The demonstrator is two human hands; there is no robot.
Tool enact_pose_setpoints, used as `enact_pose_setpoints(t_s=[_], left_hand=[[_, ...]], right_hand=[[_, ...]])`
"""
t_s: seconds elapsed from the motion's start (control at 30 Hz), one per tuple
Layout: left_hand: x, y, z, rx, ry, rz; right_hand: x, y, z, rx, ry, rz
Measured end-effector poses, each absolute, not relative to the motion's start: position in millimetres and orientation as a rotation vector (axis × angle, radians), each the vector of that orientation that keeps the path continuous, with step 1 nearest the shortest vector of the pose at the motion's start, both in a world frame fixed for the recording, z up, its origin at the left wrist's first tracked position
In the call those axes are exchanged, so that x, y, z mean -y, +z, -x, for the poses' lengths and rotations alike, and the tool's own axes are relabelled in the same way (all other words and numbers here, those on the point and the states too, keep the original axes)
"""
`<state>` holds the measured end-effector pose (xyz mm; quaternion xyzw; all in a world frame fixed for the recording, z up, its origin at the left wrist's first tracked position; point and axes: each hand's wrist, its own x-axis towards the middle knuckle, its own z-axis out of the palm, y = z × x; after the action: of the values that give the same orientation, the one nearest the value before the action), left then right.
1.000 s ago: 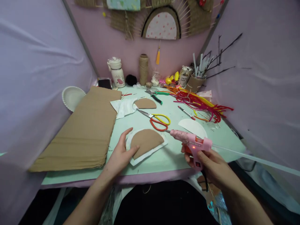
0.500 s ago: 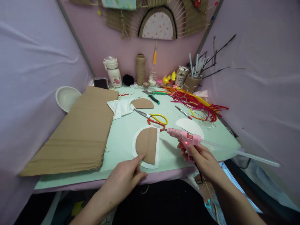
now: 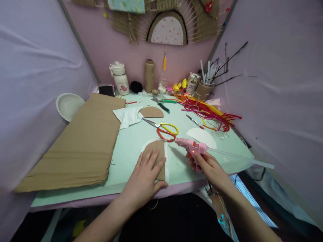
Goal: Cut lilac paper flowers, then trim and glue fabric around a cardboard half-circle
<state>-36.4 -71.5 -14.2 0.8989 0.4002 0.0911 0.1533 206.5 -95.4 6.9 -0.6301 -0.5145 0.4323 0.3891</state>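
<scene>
My left hand (image 3: 146, 171) lies with fingers spread on a brown cardboard half-circle (image 3: 160, 146), whose white backing (image 3: 167, 164) sticks out around its edge. My right hand (image 3: 205, 164) is wrapped round the handle of a pink glue gun (image 3: 191, 145) with a lit red light. A long clear glue stick (image 3: 232, 155) runs out of its back. The gun's nozzle points left, just above the top right corner of the half-circle, close to the red handle of the scissors (image 3: 166, 130).
A large cardboard sheet (image 3: 78, 141) covers the table's left side. Behind lie white cloth (image 3: 128, 116), another cardboard half-circle (image 3: 152, 112), and green-handled pliers (image 3: 164, 105). Rightward are a white half-circle (image 3: 202, 137), a pen (image 3: 195, 121) and bright pipe cleaners (image 3: 207, 112).
My left hand has moved from a fingertip touch at the half-circle's lower edge to lying spread across it. The glue gun's tip has come to the half-circle's top right corner.
</scene>
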Motion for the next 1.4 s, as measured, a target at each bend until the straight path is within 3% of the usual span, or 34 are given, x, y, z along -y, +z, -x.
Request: enact_pose_setpoints(t_s=[0.33,0.57,0.73,0.83,1.0,1.2,1.4], left_hand=[[81.5,-17.0,23.8,-1.399,0.307,-2.546],[67.2,-2.8,49.7,-1.257,0.387,-2.449],[53.9,-0.9,59.7,-1.597,0.628,-2.292],[50.9,-3.6,60.0,-1.809,0.576,-2.222],[45.3,-1.1,55.6,-1.791,0.531,-2.239],[34.1,6.2,57.0,-1.736,0.479,-2.117],[32.5,8.4,58.5,-1.622,0.707,-1.802]], right_hand=[[91.5,4.9,-213.0,1.431,0.964,1.672],[80.8,12.8,-288.8,1.588,0.189,2.060],[76.3,-6.9,-344.8,1.727,-0.158,2.356],[79.2,-20.3,-360.3,1.834,-0.181,2.411],[83.7,-28.9,-367.8,1.865,-0.158,2.492],[76.2,7.6,-333.7,1.886,-0.285,2.290],[13.1,52.7,-230.1,2.283,0.193,1.839]])
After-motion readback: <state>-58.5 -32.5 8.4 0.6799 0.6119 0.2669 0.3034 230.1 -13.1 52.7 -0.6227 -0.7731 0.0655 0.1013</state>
